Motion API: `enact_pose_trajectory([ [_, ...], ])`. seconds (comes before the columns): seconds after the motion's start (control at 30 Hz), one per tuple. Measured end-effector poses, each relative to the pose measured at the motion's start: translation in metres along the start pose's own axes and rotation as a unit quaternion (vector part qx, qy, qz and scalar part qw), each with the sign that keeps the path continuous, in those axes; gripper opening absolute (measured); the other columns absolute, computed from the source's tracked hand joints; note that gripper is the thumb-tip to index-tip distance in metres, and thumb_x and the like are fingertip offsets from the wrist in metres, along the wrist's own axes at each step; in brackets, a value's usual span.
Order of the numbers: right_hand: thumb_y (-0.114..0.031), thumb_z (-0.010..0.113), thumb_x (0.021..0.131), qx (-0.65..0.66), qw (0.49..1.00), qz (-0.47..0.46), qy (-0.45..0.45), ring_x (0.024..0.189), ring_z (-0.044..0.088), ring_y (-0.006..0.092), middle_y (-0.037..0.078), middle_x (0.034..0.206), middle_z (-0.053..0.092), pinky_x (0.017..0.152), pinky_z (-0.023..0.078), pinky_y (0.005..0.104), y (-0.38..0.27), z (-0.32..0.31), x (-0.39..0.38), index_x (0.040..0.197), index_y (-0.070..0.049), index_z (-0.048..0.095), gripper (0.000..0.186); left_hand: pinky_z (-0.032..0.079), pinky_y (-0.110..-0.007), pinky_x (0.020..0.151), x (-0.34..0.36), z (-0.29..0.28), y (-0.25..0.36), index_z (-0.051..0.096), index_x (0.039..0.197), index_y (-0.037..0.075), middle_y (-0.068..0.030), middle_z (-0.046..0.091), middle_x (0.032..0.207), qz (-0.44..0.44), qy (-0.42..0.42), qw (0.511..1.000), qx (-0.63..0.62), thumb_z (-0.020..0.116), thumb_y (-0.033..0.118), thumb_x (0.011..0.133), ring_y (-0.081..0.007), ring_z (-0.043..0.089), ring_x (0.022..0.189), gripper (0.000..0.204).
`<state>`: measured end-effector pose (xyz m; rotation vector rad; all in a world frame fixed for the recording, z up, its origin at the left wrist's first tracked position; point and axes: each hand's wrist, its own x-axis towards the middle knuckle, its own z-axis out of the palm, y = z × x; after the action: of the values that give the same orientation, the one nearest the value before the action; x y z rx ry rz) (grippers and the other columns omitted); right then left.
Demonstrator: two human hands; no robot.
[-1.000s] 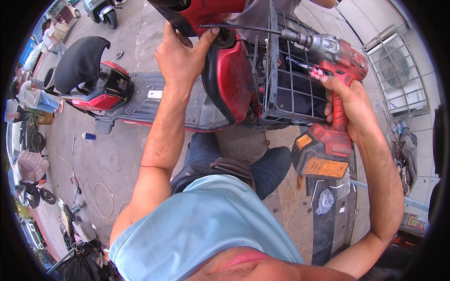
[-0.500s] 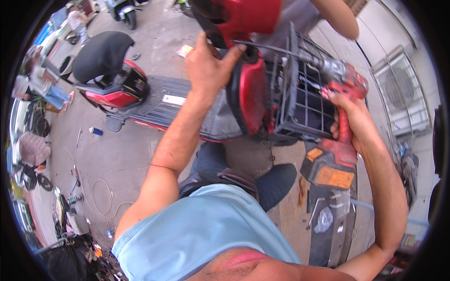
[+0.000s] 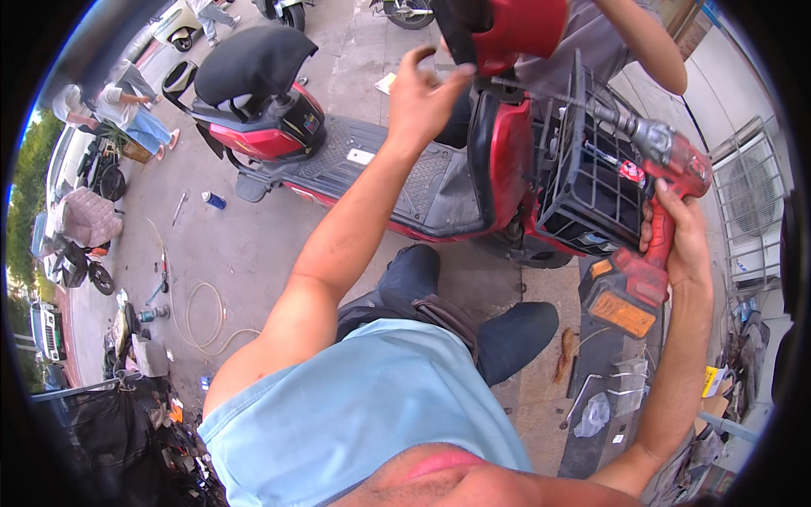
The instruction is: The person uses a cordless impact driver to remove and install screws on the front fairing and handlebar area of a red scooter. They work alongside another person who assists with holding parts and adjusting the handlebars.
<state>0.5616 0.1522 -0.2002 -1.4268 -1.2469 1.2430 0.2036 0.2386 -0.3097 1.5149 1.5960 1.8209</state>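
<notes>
My right hand (image 3: 681, 226) is wrapped round the handle of a red cordless drill (image 3: 660, 253) with an orange-marked battery. A long thin bit (image 3: 557, 96) runs from its chuck leftward, over a black wire basket (image 3: 601, 174), to the front of a red electric scooter (image 3: 505, 160). The bit's tip is close to the underside of the scooter's red head section (image 3: 525, 34); I cannot tell whether it touches. My left hand (image 3: 420, 103) is raised beside that section, thumb and forefinger spread, with nothing visible between them.
Beyond the head section stands another person in a grey top (image 3: 583, 46). The scooter's black seat (image 3: 253, 72) is at the left. A spray can (image 3: 214, 200) and a coiled hose (image 3: 203, 317) lie on the ground. A caged outdoor unit (image 3: 750, 198) stands at the right.
The whole view has shifted, so the scooter sits further right in the picture. The drill stays in my right hand. My left thumb has moved a little away from the bit's tip.
</notes>
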Motion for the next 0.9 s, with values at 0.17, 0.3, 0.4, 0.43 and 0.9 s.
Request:
enact_pose_trajectory([
  [0.17, -0.024, 0.072, 0.089, 0.074, 0.997, 0.022, 0.004, 0.048, 0.056, 0.0149, 0.007, 0.074, 0.058, 0.040, 0.047, 0.0304, -0.008, -0.013, -0.039, 0.112, -0.001, 0.054, 0.037, 0.035, -0.026, 0.051, -0.049, -0.067, -0.079, 0.055, 0.090, 0.011, 0.0038, 0.044, 0.065, -0.476, 0.000, 0.817, -0.327, 0.062, 0.025, 0.095, -0.0110, 0.041, 0.055, 0.016],
  [0.3, -0.009, 0.072, 0.080, 0.202, 0.977, 0.064, 0.007, 0.054, 0.058, 0.0202, 0.012, 0.084, 0.061, 0.045, 0.051, 0.0330, -0.003, -0.035, -0.083, 0.121, 0.001, 0.052, 0.046, 0.056, -0.035, 0.075, -0.125, -0.107, -0.034, 0.060, 0.098, 0.002, -0.0089, 0.060, 0.089, -0.629, 0.027, 0.760, -0.164, 0.056, 0.007, 0.093, -0.0241, 0.061, 0.077, 0.008],
  [0.4, -0.002, 0.072, 0.077, 0.287, 0.954, 0.087, 0.005, 0.057, 0.060, 0.0214, 0.013, 0.091, 0.063, 0.047, 0.051, 0.0335, 0.001, -0.057, -0.119, 0.120, 0.001, 0.053, 0.048, 0.058, -0.035, 0.081, -0.140, -0.115, 0.045, 0.060, 0.107, -0.002, -0.0126, 0.064, 0.099, -0.631, -0.083, 0.757, -0.150, 0.051, -0.001, 0.095, -0.0250, 0.067, 0.091, 0.015],
  [0.43, 0.000, 0.072, 0.076, 0.297, 0.948, 0.118, 0.010, 0.058, 0.060, 0.0215, 0.014, 0.092, 0.064, 0.048, 0.051, 0.0337, -0.003, -0.067, -0.137, 0.120, 0.001, 0.053, 0.048, 0.059, -0.035, 0.082, -0.136, -0.115, 0.094, 0.059, 0.109, -0.002, -0.0132, 0.065, 0.102, -0.639, -0.106, 0.747, -0.148, 0.051, 0.000, 0.097, -0.0247, 0.067, 0.094, 0.015],
  [0.9, 0.001, 0.072, 0.079, 0.304, 0.938, 0.167, 0.014, 0.060, 0.059, 0.0135, 0.006, 0.080, 0.065, 0.055, 0.048, 0.0297, -0.188, -0.135, -0.230, 0.108, -0.001, 0.063, 0.031, 0.058, -0.028, 0.065, 0.018, -0.058, 0.439, 0.060, 0.106, 0.007, -0.0132, 0.071, 0.100, -0.479, -0.202, 0.812, -0.264, 0.056, 0.026, 0.103, -0.0179, 0.071, 0.076, 0.020],
])
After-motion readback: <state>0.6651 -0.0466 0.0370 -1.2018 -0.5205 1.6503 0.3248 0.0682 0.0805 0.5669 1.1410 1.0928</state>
